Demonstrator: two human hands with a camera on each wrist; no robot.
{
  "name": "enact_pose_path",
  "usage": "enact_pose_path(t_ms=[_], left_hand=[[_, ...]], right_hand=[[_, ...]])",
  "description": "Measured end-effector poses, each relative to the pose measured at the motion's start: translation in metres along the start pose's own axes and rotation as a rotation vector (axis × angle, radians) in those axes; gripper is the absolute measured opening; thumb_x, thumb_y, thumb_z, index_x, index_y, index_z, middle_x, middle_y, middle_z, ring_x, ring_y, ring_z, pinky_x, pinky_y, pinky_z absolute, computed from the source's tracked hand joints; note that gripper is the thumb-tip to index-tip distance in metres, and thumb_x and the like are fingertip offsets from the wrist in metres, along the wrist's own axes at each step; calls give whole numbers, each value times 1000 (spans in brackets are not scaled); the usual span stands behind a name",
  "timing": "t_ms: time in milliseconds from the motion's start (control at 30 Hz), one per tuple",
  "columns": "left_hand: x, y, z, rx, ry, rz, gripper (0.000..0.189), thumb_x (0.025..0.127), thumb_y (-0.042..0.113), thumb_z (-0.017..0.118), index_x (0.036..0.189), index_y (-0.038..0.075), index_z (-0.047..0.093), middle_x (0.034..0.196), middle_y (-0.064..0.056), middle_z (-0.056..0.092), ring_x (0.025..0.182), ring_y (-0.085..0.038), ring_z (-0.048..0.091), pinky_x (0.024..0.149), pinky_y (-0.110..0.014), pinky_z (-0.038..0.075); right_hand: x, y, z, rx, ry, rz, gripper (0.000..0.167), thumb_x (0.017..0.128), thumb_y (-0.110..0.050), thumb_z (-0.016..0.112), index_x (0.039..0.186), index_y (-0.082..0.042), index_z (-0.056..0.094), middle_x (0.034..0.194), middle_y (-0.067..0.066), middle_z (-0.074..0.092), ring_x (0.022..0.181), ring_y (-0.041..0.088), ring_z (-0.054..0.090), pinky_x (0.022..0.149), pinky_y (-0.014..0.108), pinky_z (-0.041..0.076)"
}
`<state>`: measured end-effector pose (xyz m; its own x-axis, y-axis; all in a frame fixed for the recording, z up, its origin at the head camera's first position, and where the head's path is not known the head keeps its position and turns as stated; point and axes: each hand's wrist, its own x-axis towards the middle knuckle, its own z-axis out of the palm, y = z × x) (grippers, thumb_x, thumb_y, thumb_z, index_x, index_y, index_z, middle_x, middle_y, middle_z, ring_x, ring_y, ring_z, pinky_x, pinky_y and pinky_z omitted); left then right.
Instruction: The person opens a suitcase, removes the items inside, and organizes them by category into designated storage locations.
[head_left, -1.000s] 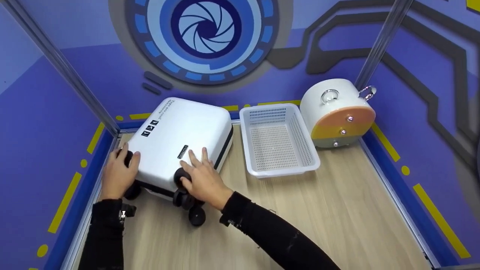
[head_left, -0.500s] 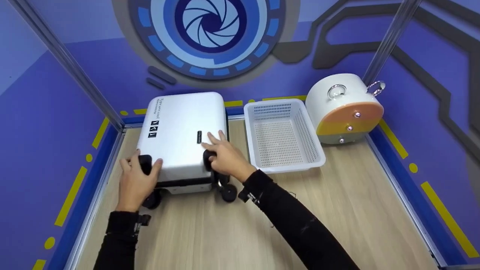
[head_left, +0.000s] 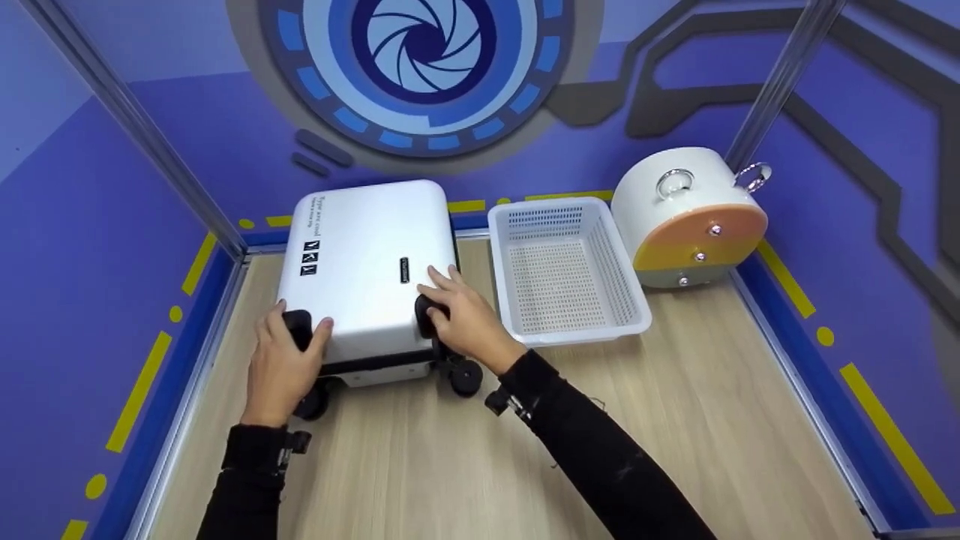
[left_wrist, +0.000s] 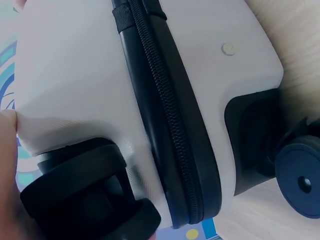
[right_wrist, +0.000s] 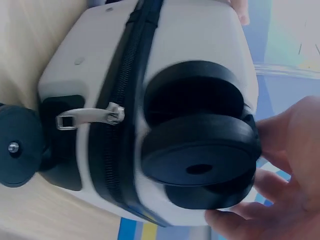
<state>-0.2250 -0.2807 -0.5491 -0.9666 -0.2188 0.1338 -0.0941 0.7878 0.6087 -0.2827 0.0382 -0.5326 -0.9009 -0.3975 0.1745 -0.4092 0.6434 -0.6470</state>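
Note:
A white hard-shell suitcase (head_left: pixel 360 247) lies flat on the wooden tabletop (head_left: pixel 420 472), its wheeled end toward me. My left hand (head_left: pixel 283 369) holds its near left corner, thumb and fingers spread either side of a black wheel (head_left: pixel 298 328). At the near right corner, my right hand (head_left: pixel 471 322) grips around another wheel (right_wrist: pixel 200 145), fingertips on the white shell. Between the shell's halves runs a black zipper (left_wrist: pixel 167 100), with a metal zipper pull (right_wrist: pixel 90 117) near the right wheels. The lower wheels (head_left: pixel 466 377) stick out near the tabletop.
Just right of the suitcase stands a white plastic basket (head_left: pixel 637 324). Beyond it, in the back right corner, is a white rounded box (head_left: pixel 660 180) with a striped front and ring handles. Blue printed panels (head_left: pixel 195 142) wall the table.
The suitcase has turned so its wheeled end squares up toward me, with both hands staying at its corners. In the last half second it has shifted slightly right.

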Motion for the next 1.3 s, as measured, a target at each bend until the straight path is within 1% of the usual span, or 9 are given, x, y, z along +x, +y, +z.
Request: enact_pose_path(t_ms=[200, 367, 500, 600, 700, 900, 1033, 1133, 1300], left_hand=[[-4, 1, 1, 0, 27, 17, 104, 104, 75, 57, 172, 5, 21, 162, -33, 38, 122, -55, 63, 101, -70, 52], [-9, 1, 4, 15, 28, 5, 105, 104, 76, 56, 172, 4, 22, 158, -34, 40, 119, -56, 64, 97, -70, 53], [-10, 1, 5, 33, 27, -6, 105, 104, 76, 55, 172, 4, 22, 158, -34, 40, 118, -57, 64, 94, -71, 53], [-8, 1, 3, 37, 30, -5, 105, 103, 78, 55, 172, 5, 22, 156, -33, 40, 119, -56, 63, 93, -71, 53], [-5, 1, 1, 37, 22, -4, 106, 103, 78, 54, 172, 5, 21, 155, -34, 40, 119, -55, 62, 92, -71, 52], [-4, 0, 2, 32, 2, -10, 107, 103, 79, 53, 173, 6, 18, 158, -34, 38, 122, -54, 60, 93, -70, 52], [-5, -1, 4, 27, -8, -15, 107, 103, 80, 52, 174, 7, 17, 158, -34, 38, 122, -53, 60, 93, -70, 53], [-5, -1, 5, 27, -10, -16, 107, 103, 80, 52, 174, 7, 17, 157, -34, 38, 122, -52, 61, 92, -69, 53], [-4, 1, 3, 34, 7, -4, 106, 103, 79, 52, 173, 6, 18, 155, -34, 39, 122, -53, 61, 91, -69, 53]], right_hand=[[-4, 3, 3, 31, 41, -8, 47, 110, -18, 64, 157, -20, 63, 179, 1, 40, 170, 35, 28, 136, 55, 29], [-24, 9, 11, 171, 210, -5, 40, 106, -12, 64, 145, -10, 73, 169, 6, 55, 162, 31, 46, 133, 48, 37], [-52, 18, 22, 265, 416, 16, 26, 103, -7, 65, 124, -8, 82, 142, 10, 76, 134, 25, 73, 117, 40, 56], [-70, 26, 33, 253, 506, 64, 18, 100, -4, 65, 104, -8, 82, 110, 8, 81, 102, 20, 79, 95, 33, 65], [-81, 36, 46, 168, 473, 123, 14, 97, -4, 67, 95, -8, 80, 93, 4, 77, 83, 17, 72, 80, 31, 61], [-89, 46, 73, -23, 293, 166, 15, 94, -22, 79, 84, -12, 81, 82, 1, 69, 77, 18, 61, 72, 33, 50], [-88, 50, 89, -110, 314, 156, 27, 91, -34, 89, 76, -12, 80, 76, 1, 68, 74, 23, 63, 67, 38, 50], [-86, 52, 98, -121, 358, 146, 29, 88, -33, 93, 78, -9, 81, 75, 3, 71, 75, 26, 66, 68, 42, 53], [-83, 53, 104, -120, 385, 92, 24, 91, -27, 88, 77, -10, 77, 74, 4, 73, 73, 26, 64, 67, 42, 53]])
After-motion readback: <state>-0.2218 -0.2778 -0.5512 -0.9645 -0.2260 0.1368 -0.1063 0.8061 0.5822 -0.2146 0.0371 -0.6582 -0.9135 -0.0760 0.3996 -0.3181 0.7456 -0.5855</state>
